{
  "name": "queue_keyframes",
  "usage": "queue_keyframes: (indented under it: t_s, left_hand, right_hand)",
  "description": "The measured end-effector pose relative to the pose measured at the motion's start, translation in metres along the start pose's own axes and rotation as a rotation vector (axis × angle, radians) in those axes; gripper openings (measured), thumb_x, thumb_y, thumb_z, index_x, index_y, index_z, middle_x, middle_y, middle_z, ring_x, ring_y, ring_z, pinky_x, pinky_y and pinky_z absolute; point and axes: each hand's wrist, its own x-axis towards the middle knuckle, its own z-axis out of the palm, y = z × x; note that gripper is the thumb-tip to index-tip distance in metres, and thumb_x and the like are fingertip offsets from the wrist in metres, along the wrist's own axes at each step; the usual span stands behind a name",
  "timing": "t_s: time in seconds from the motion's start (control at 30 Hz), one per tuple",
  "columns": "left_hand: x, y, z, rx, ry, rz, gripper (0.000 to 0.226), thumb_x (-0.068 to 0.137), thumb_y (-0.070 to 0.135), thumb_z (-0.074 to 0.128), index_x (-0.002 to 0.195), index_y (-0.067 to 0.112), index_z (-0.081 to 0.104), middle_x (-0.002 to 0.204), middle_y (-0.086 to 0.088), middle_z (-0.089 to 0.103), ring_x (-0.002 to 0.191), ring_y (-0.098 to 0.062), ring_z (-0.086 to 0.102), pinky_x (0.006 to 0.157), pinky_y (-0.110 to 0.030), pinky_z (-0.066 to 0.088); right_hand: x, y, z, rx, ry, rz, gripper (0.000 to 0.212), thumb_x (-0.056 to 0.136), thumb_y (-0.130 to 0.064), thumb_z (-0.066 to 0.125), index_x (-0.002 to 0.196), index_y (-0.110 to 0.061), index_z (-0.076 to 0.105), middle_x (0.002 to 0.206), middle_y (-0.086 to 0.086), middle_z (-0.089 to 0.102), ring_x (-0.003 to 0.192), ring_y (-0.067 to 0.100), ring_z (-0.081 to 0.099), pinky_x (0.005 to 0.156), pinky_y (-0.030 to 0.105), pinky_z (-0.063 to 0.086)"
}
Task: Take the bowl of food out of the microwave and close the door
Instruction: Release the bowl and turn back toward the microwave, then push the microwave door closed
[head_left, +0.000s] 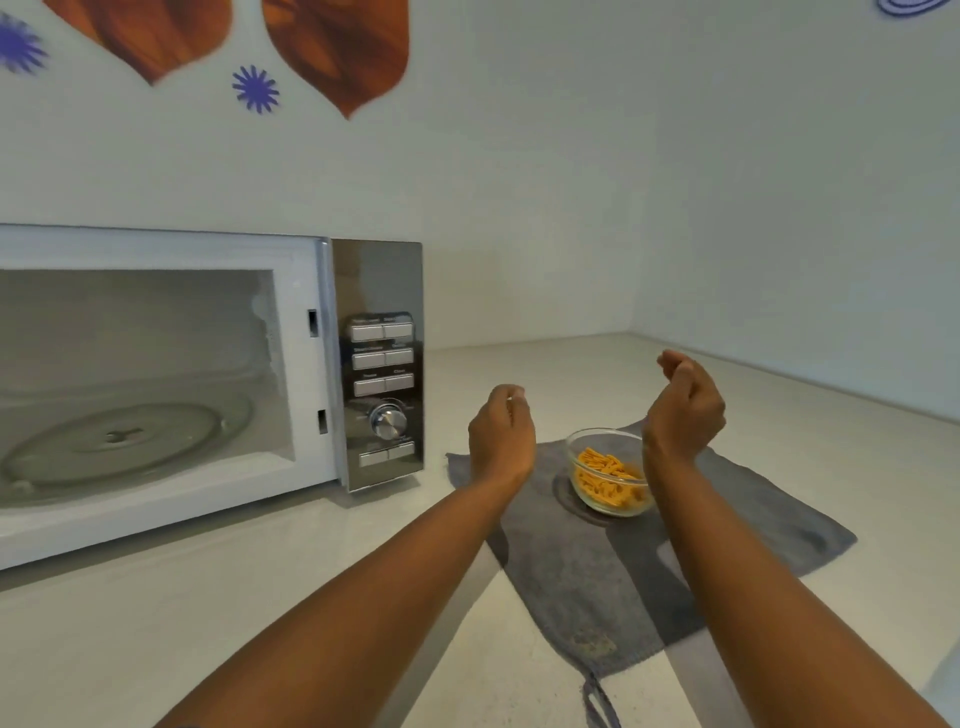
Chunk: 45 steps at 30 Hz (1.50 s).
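Glass bowl (609, 470) on grey woven cloth (649, 545)

White microwave (156, 364), orange food (605, 475), clear bowl (587, 441), grey cloth (597, 582)

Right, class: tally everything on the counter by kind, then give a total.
Microwave: 1
Glass bowl of pasta: 1
Grey cloth: 1
Total: 3
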Motion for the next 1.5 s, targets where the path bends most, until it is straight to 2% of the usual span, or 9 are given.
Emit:
queue_keyframes:
  t_s: [0.1,0.27,0.4,0.57,0.77,0.93,1.13,1.33,1.5]
  left_hand:
    - [0.004,0.014,-0.036,0.0,0.096,0.133,0.032,0.099,0.019,0.034,0.105,0.005,0.061,0.103,-0.014,0.068,0.098,-0.026,0.063,0.088,-0.04,0.054]
    - [0.012,0.034,-0.104,0.173,0.25,0.292,0.027,0.097,0.016,0.039,0.11,0.005,0.061,0.11,-0.013,0.067,0.098,-0.021,0.061,0.078,-0.023,0.043]
    - [0.012,0.051,-0.168,0.465,0.346,0.388,0.032,0.092,0.013,0.045,0.123,0.011,0.052,0.124,-0.01,0.06,0.112,-0.021,0.056,0.083,-0.02,0.038]
    - [-0.002,0.072,-0.239,0.681,0.543,0.439,0.041,0.087,0.01,0.048,0.128,0.01,0.048,0.126,-0.013,0.056,0.117,-0.028,0.052,0.089,-0.033,0.043]
    - [-0.025,0.092,-0.3,0.992,0.748,0.403,0.05,0.086,0.014,0.048,0.135,0.009,0.043,0.131,-0.014,0.054,0.121,-0.029,0.048,0.092,-0.037,0.043]
    - [-0.049,0.1,-0.347,1.372,0.856,0.189,0.059,0.086,0.019,0.046,0.14,0.001,0.034,0.141,-0.023,0.043,0.137,-0.036,0.033,0.114,-0.048,0.022]
    - [-0.081,0.115,-0.387,1.698,0.882,-0.321,0.063,0.091,0.033,0.037,0.145,0.002,0.024,0.156,-0.02,0.02,0.148,-0.032,0.007,0.118,-0.054,-0.003]
    - [-0.108,0.137,-0.402,1.736,0.809,-0.722,0.049,0.09,0.032,0.041,0.129,0.004,0.048,0.139,-0.018,0.047,0.132,-0.035,0.04,0.116,-0.059,0.007]
    - [-0.117,0.156,-0.405,1.729,0.698,-0.822,0.045,0.09,0.027,0.042,0.129,0.008,0.05,0.137,-0.014,0.05,0.124,-0.033,0.048,0.105,-0.042,0.035]
  right_hand:
    - [-0.017,-0.021,0.034,0.11,-0.071,-0.046,0.035,0.09,-0.019,0.036,0.094,-0.014,0.071,0.1,0.007,0.073,0.098,0.02,0.066,0.089,0.038,0.052]
    - [-0.059,-0.048,0.083,0.174,-0.237,-0.156,0.03,0.09,-0.011,0.041,0.096,-0.01,0.07,0.101,0.006,0.073,0.098,0.015,0.065,0.071,0.001,0.044]
    - [-0.091,-0.065,0.124,0.065,-0.488,-0.431,0.028,0.088,-0.014,0.047,0.11,-0.012,0.064,0.117,0.01,0.068,0.109,0.023,0.06,0.093,0.033,0.049]
    - [-0.121,-0.089,0.165,-0.078,-0.532,-0.732,0.028,0.083,-0.014,0.049,0.107,-0.012,0.064,0.11,0.013,0.064,0.107,0.03,0.055,0.082,0.03,0.043]
    - [-0.156,-0.106,0.198,-0.154,-0.547,-0.979,0.031,0.078,-0.016,0.048,0.103,-0.008,0.065,0.106,0.013,0.068,0.11,0.034,0.056,0.087,0.041,0.044]
    - [-0.189,-0.118,0.222,-0.237,-0.793,-1.095,0.048,0.081,-0.023,0.042,0.124,-0.005,0.052,0.128,0.017,0.059,0.129,0.033,0.045,0.113,0.049,0.026]
    - [-0.199,-0.121,0.224,-0.244,-0.843,-1.051,0.048,0.079,-0.023,0.036,0.117,-0.001,0.055,0.116,0.023,0.064,0.111,0.038,0.054,0.113,0.046,0.024]
    - [-0.196,-0.123,0.224,-0.273,-0.862,-1.045,0.049,0.077,-0.023,0.034,0.111,0.003,0.057,0.107,0.028,0.065,0.101,0.044,0.055,0.102,0.045,0.034]
    - [-0.196,-0.127,0.222,-0.261,-0.898,-1.009,0.053,0.075,-0.022,0.031,0.111,0.006,0.058,0.107,0.031,0.065,0.101,0.045,0.055,0.101,0.045,0.034]
